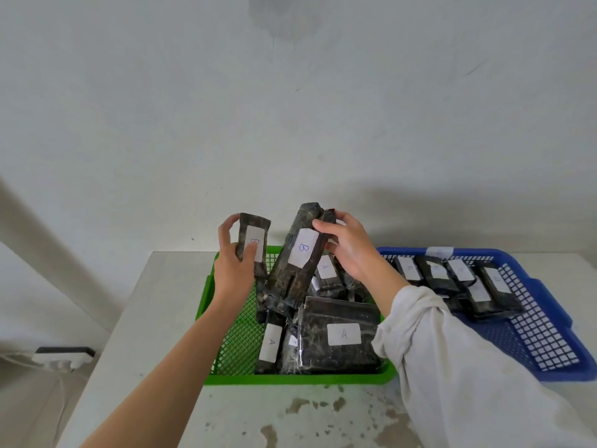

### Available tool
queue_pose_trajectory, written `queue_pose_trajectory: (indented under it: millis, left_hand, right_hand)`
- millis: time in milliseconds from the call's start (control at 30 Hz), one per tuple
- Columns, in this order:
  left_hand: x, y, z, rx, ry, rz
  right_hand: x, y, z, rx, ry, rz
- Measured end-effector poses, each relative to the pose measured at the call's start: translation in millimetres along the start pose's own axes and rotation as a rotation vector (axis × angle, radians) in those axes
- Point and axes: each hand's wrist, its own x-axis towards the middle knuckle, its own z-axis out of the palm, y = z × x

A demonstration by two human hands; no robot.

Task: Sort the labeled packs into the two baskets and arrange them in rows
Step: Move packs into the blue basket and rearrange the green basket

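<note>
midway through the sort, we lift two dark packs above the green basket (290, 378), one in each hand, with their white labels turned toward us so that the letters can be read. our left hand (234, 263) pinches the small pack (255, 226) upright, thumb across the lower part of its label and fingers curled round the far edge; the letter is partly covered and looks like a b, though we cannot be sure. our right hand (350, 250) grips the top end of the long pack (289, 282), thumb in front and fingers wrapped behind, so the pack hangs tilted, its lower end low over the heap; its label plainly reads b. below them in the green basket lie the wide pack (339, 334) and the narrow pack (270, 342), both marked a, with others jumbled behind, not yet in rows. the blue basket (478, 252), just beside on our right on the white table (168, 302), already holds a row of packs (452, 276) laid side by side, labels up, their letters too small to read. we judge that the two lifted packs are bound for that basket, and that the a packs are to be straightened where they lie.
</note>
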Motion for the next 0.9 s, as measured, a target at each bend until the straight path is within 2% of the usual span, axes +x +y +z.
queue_pose_trajectory:
  millis: [167, 367, 500, 667, 900]
  left_hand:
    - [1.7, 9.1, -4.3, 0.135, -0.057, 0.010]
    - [-7.9, 38.5, -6.4, 0.056, -0.334, -0.097]
    - [-18.2, 47.6, 12.2, 0.000, -0.288, -0.137]
    - [-47.7, 50.0, 68.6, 0.006, -0.320, -0.158]
    - [-104.1, 57.7, 178.9, 0.012, -0.510, -0.158]
  right_hand:
    - [-5.4, 0.7, 1.7, 0.075, -0.049, 0.004]
    - [-15.5, -9.2, 17.8, 0.037, -0.094, -0.067]
    - [-27.6, -10.1, 9.6, 0.020, -0.003, -0.050]
    - [-58.8, 1.7, -49.5, -0.167, -0.047, 0.031]
    - [-97.3, 2.2, -179.8, -0.073, 0.017, 0.124]
